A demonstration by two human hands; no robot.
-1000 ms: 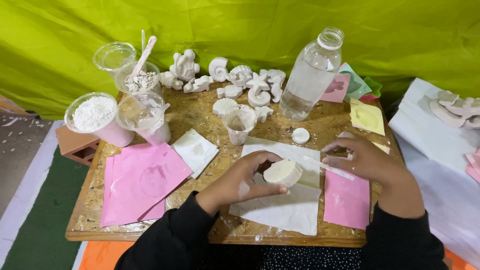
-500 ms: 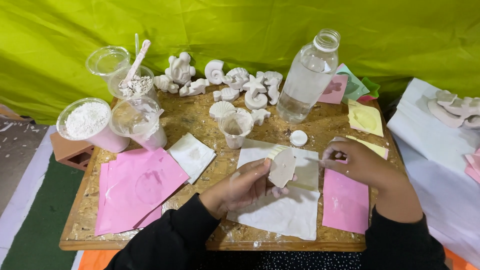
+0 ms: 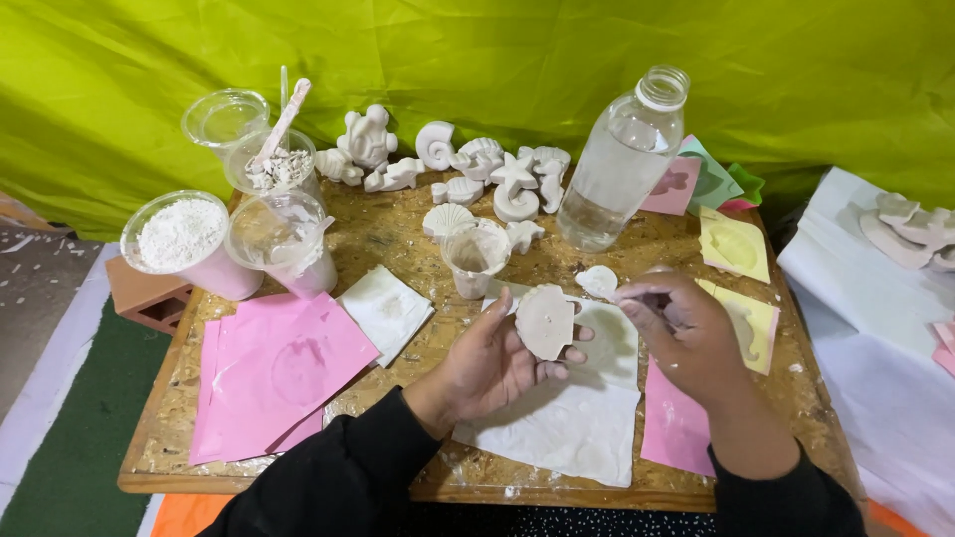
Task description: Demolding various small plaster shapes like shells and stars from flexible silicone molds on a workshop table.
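Cast (image 3: 545, 321): pale plaster shell, flat back showing | left hand (image 3: 487, 366) holds

Left hand (image 3: 487, 363) palm-up, fingers curled; right hand (image 3: 686, 333) loosely closed, grip perhaps pinching.

On the chipboard table (image 3: 388, 239) we see a clear plastic bottle (image 3: 622, 164) at one o'clock, with a row of white plaster sea figures (image 3: 468, 164) at twelve. At ten o'clock stand plastic cups, one filled with white powder (image 3: 184, 239), another holding a stirring stick (image 3: 279, 129). Pink mould sheets (image 3: 279, 373) lie at eight o'clock and yellow moulds (image 3: 734, 247) at two, against a green cloth backdrop (image 3: 477, 50).
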